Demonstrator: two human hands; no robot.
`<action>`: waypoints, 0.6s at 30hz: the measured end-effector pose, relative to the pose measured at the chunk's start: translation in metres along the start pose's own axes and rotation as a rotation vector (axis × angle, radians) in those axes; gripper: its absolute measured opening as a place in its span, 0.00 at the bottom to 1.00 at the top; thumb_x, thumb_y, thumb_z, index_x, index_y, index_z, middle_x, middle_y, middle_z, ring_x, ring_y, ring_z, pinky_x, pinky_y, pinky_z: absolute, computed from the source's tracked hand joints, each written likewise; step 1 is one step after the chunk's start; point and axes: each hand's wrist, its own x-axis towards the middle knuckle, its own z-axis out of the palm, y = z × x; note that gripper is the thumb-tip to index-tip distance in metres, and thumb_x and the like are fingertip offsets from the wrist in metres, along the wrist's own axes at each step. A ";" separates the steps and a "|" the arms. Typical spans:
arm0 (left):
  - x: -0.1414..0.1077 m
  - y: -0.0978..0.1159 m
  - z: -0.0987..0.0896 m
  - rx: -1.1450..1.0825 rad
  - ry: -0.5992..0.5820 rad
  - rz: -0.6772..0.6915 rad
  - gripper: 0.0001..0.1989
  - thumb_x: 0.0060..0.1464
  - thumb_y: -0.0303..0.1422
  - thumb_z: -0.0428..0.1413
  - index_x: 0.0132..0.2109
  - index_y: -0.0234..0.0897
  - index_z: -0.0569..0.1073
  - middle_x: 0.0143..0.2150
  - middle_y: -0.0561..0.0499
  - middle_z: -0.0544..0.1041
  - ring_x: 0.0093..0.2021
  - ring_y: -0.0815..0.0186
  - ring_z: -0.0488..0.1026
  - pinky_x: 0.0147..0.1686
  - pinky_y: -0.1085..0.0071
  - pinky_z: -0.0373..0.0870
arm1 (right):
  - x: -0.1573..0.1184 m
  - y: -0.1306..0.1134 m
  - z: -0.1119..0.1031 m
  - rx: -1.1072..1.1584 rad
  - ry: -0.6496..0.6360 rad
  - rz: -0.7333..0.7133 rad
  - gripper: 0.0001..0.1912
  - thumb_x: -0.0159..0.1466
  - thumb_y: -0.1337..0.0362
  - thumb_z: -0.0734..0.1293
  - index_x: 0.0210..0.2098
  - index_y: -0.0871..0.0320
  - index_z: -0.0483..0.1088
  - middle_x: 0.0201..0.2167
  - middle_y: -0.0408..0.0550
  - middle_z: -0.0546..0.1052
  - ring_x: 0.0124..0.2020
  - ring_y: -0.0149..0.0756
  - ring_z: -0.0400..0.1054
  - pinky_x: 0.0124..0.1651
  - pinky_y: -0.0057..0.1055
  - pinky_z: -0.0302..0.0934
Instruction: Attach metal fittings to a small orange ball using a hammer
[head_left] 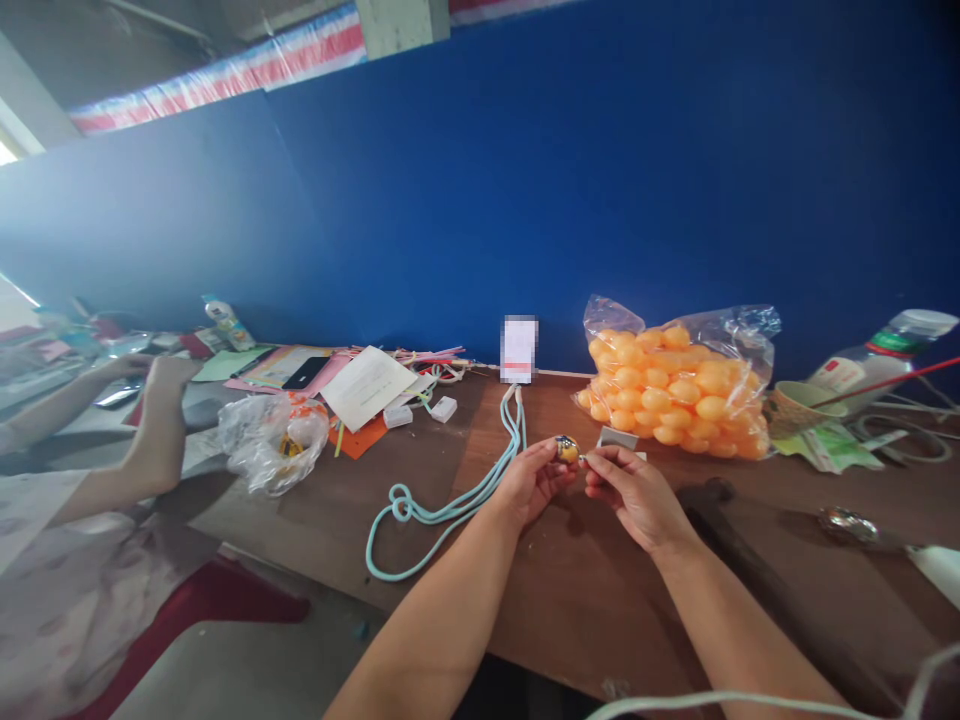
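My left hand (pixel 534 482) is closed around a small shiny ball-like piece (pixel 568 450), gold and silver in colour, above the brown table (pixel 555 590). Right beside it, my right hand (pixel 626 492) pinches a tiny silvery part (pixel 583 459) at the piece's right side. The tiny part's shape is too small to make out. Behind my hands lies a small grey-white flat item (pixel 618 438). A clear bag of orange balls (pixel 675 390) stands just beyond my right hand.
Left of my hands lies a light-blue cord (pixel 442 514) with a badge (pixel 518 350). Papers (pixel 367 388) and a crumpled plastic bag (pixel 274 440) are further left, near another person's arms (pixel 161 430). At right are a cup (pixel 810 405), a bottle (pixel 885 350) and a shiny object (pixel 847 524).
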 end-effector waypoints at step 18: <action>0.008 -0.002 0.001 -0.183 0.158 -0.020 0.06 0.54 0.30 0.54 0.34 0.30 0.72 0.30 0.47 0.75 0.29 0.71 0.72 0.36 0.75 0.69 | -0.006 0.020 0.014 -0.805 -0.072 -0.441 0.12 0.62 0.56 0.64 0.38 0.55 0.74 0.30 0.46 0.76 0.30 0.36 0.70 0.37 0.32 0.66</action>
